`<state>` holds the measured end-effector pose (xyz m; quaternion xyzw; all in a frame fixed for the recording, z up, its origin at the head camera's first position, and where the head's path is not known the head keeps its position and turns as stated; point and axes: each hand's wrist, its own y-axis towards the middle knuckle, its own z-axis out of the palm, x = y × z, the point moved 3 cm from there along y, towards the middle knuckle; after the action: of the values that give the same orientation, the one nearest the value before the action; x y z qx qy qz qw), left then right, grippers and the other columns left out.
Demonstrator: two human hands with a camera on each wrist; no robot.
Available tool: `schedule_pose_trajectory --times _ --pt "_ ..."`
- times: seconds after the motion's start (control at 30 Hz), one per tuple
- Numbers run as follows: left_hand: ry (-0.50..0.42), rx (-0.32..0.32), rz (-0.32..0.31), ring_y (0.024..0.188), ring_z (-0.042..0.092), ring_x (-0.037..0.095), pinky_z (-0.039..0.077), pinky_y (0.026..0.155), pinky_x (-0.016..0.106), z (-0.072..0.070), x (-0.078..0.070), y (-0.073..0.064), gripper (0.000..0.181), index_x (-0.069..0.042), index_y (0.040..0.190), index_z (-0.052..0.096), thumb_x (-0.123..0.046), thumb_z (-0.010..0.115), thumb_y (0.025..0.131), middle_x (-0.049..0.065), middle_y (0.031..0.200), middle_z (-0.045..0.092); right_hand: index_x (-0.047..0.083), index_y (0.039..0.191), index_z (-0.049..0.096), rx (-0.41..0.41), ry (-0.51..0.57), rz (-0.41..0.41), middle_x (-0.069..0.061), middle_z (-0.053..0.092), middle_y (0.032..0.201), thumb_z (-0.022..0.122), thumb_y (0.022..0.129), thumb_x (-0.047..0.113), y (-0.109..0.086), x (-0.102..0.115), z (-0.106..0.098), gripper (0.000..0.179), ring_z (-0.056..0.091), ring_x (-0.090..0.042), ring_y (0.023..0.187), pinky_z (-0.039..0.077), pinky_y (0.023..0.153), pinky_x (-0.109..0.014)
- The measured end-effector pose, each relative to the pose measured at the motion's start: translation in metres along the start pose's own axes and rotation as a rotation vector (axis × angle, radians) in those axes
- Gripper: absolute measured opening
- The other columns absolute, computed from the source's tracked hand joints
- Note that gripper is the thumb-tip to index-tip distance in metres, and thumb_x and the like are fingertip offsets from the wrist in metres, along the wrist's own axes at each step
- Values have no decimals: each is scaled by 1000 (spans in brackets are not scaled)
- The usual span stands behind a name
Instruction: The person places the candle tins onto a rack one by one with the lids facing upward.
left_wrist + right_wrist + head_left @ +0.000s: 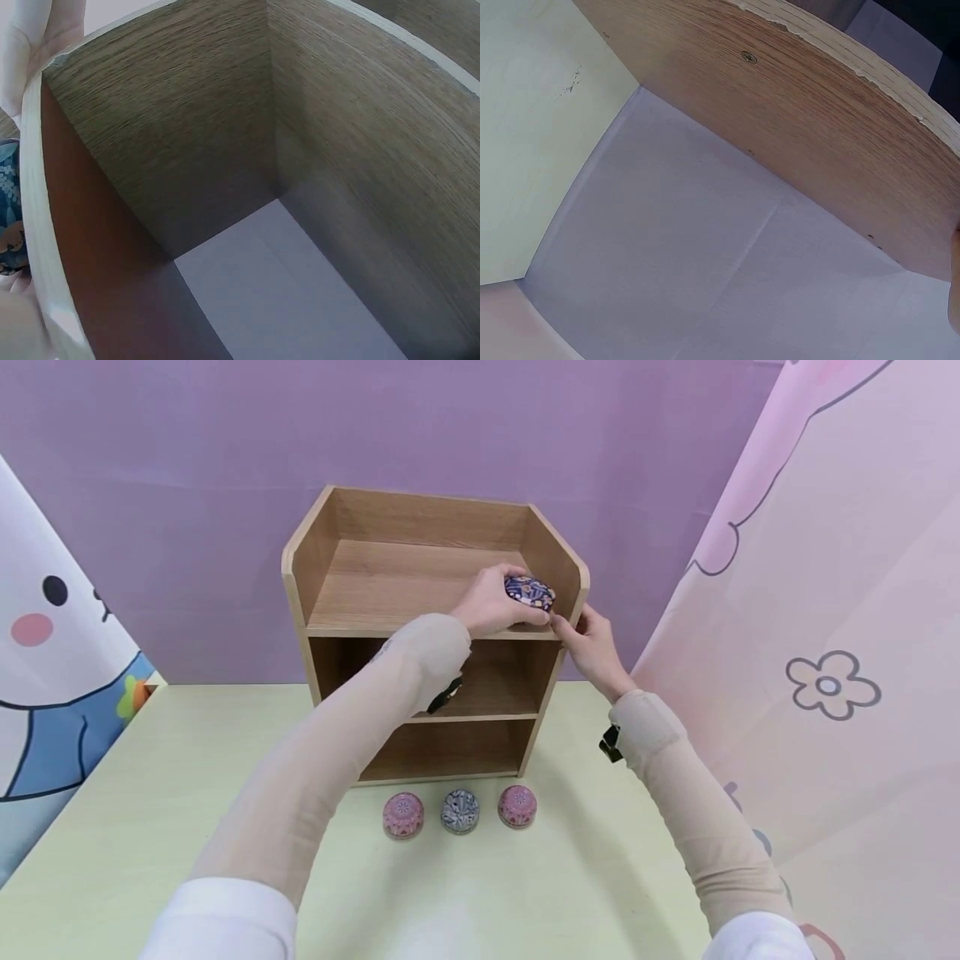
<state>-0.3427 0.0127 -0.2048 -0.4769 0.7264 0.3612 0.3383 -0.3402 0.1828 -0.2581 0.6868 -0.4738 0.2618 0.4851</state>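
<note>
Navy tin [530, 592], patterned face upward

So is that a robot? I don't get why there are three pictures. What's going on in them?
No robot here! It's a person using a bare left hand and right hand. The big picture comes from a camera on the person's head, looking forward and down. The other two come from small cameras on the wrists: the left one looks into the shelf, and the right one sees a wooden board of it up close.

The left hand holds a dark tin at the front right corner of the shelf's top. The right hand grips the shelf's side there. In front of the shelf, on the table, sit a pink tin, a grey tin and another pink tin.
</note>
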Motion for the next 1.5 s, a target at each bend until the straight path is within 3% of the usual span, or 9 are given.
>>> schedule_pose_trajectory --times 0.53,0.77,1.0,1.27,1.5 --pt "5 -16 -8 104 53 16 42 93 25 -3 6 1 75 -8 130 44 -27 79 66 7 121 54 2 119 54 13 5 -8 -11 64 97 54 89 24 0 1 5 37 57 -5 79 48 68 -17" --pt "24 -11 -27 106 52 18 42 94 28 -5 6 -1 77 -8 132 42 -27 78 67 9 122 52 3 124 52 36 4 -2 -19 62 104 52 90 22 1 3 5 38 56 -4 80 48 68 -15" --pt "22 -10 -31 107 51 19 41 95 29 -6 6 -2 77 -7 132 42 -27 78 67 10 123 52 -4 124 49 44 -7 -5 -26 60 106 49 91 14 -10 25 5 38 55 -3 78 47 67 -14" --pt "52 11 -42 107 51 19 41 96 28 -5 5 -1 78 -7 133 41 -30 77 68 9 124 51 3 122 52 19 -2 -7 -13 62 98 53 90 24 -1 4 5 39 56 -5 78 48 67 -17" --pt "54 46 -52 108 49 20 40 97 29 -3 4 -1 80 -6 136 37 -29 76 70 11 126 49 5 122 53 10 -5 7 -15 63 100 54 89 25 -1 2 4 39 57 -7 79 49 67 -18"
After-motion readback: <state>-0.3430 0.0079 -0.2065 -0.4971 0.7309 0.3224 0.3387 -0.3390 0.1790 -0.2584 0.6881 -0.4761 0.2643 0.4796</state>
